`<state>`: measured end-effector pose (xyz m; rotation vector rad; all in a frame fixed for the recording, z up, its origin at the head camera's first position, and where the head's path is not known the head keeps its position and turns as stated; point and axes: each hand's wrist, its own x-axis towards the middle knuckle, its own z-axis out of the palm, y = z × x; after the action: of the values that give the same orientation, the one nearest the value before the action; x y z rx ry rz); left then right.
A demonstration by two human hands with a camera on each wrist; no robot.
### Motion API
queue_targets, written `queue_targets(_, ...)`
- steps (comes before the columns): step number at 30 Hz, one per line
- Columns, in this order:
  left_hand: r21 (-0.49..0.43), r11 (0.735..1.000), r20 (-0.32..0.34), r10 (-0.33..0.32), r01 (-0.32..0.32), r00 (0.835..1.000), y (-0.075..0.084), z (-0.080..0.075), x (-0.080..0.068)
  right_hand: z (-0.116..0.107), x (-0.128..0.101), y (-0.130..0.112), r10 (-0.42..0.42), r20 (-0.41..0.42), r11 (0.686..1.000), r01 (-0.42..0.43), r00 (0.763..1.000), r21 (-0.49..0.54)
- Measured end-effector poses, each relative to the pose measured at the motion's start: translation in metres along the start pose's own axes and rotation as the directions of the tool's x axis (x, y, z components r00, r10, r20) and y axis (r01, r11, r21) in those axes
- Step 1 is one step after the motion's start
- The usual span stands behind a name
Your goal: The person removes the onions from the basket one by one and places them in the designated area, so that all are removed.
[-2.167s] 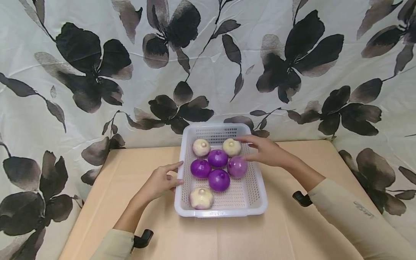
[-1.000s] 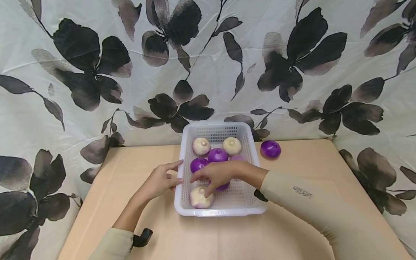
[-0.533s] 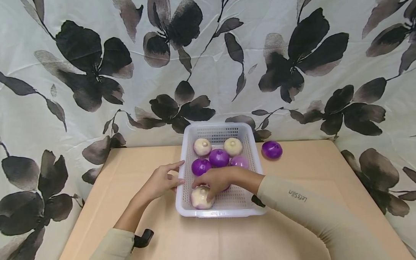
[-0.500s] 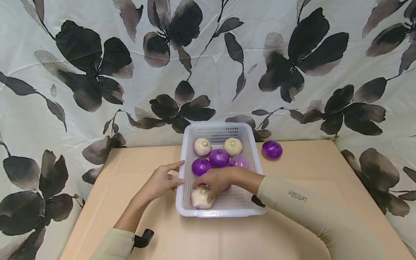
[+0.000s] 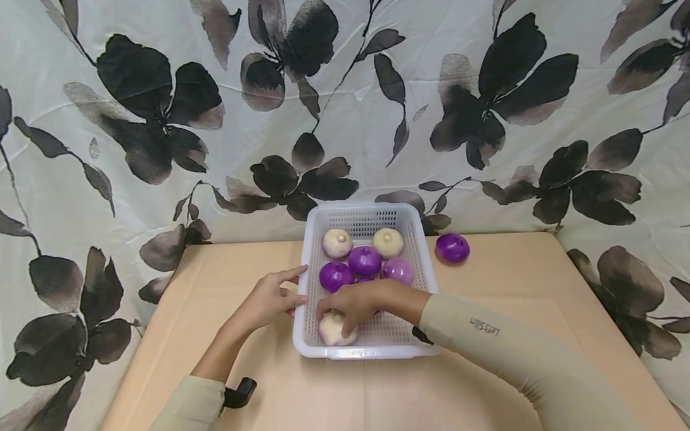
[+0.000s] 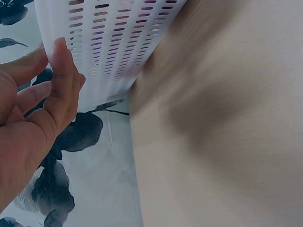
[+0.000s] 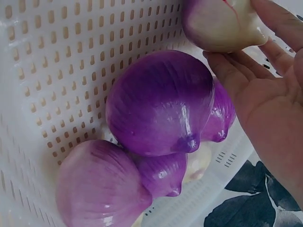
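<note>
My left hand (image 5: pixel 268 300) pinches the left rim of a white perforated plastic basket (image 5: pixel 364 352) between thumb and fingers; the left wrist view shows the basket's slotted outer wall (image 6: pixel 109 42) close up. Inside, at the near left corner, my right hand (image 5: pixel 354 304) holds a white onion (image 5: pixel 332 333), its fingers and thumb round the sides. That onion (image 7: pixel 222 23) has a purplish base in the right wrist view. Beside it sits a purple onion (image 7: pixel 161 104), mostly hidden under the hand in the head view.
Farther back in the basket are two white onions (image 5: pixel 388 242), two purple onions (image 5: pixel 365 261) and a paler purple one (image 5: pixel 397 271). One purple onion (image 5: pixel 452 248) lies on the table right of the basket. A flowered cloth (image 5: pixel 341 114) hangs behind the table.
My right hand has moved from the basket's right side across to the near left white onion and taken hold of it. A purple onion now shows on the table. The left hand stays put.
</note>
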<state>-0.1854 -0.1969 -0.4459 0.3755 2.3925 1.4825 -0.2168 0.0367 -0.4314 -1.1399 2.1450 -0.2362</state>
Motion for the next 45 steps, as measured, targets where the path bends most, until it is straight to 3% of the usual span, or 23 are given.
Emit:
queue_targets(13,-0.011,1.000,0.006,-0.010,0.010,1.000,0.002,0.000,0.001,0.003,0.008,0.007,-0.023,0.040,0.996,0.020,0.999,0.090)
queue_targets(21,-0.013,1.000,0.004,-0.012,0.012,1.000,0.002,0.002,0.001,0.004,0.008,0.010,-0.056,0.021,0.989,0.053,0.998,0.136)
queue_targets(32,0.011,1.000,0.021,-0.029,0.029,0.999,0.003,-0.001,0.000,-0.008,0.000,0.011,-0.100,0.020,0.982,0.095,0.995,0.161)
queue_targets(39,0.008,1.000,0.041,-0.014,0.013,0.999,0.005,-0.005,-0.002,-0.018,-0.014,0.005,-0.088,0.004,0.985,0.087,0.996,0.152)
queue_targets(45,-0.005,1.000,0.056,-0.009,0.009,0.998,0.006,-0.004,-0.002,-0.024,-0.035,0.008,-0.102,-0.061,0.981,0.111,0.993,0.162)
